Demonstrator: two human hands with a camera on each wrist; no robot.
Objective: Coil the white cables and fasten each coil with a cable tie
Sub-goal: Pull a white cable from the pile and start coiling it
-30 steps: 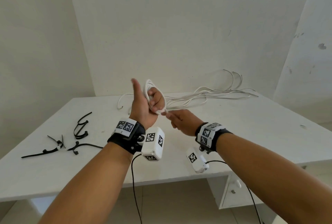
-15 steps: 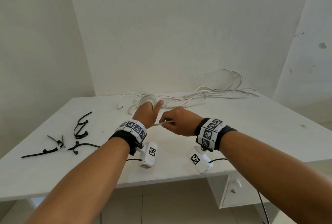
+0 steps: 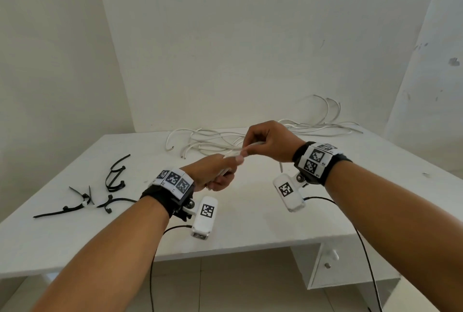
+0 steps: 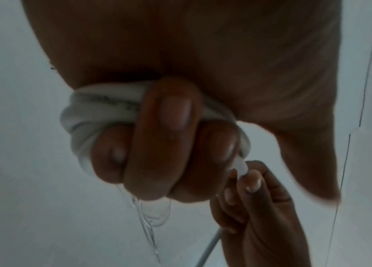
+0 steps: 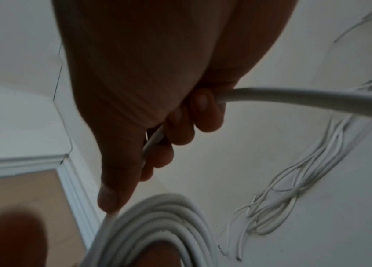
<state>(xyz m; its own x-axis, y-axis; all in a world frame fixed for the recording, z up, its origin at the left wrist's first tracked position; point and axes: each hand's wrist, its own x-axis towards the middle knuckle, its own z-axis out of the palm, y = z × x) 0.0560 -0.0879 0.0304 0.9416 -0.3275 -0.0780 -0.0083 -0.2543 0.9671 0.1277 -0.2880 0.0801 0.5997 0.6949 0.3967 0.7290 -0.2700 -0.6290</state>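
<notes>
My left hand [image 3: 215, 174] grips a small coil of white cable [image 4: 103, 110] wound round its curled fingers [image 4: 164, 137]; the coil [image 5: 157, 222] also fills the bottom of the right wrist view. My right hand [image 3: 265, 141], just above and right of the left, pinches the same cable's free strand [image 5: 294, 99] between thumb and fingers. That strand [image 3: 250, 147] runs between both hands. A loose bundle of white cables [image 3: 250, 136] lies on the white table [image 3: 250, 224] behind the hands. Several black cable ties [image 3: 100, 191] lie at the table's left.
The table stands in a corner, with white walls close behind and to the left. A cabinet with a knob [image 3: 333, 256] sits under its right side. Black camera leads [image 3: 363, 249] hang from both wrists over the front edge.
My left hand turned palm down and dropped toward the table with the coil. My right hand rose and moved right, drawing the cable strand over the left hand.
</notes>
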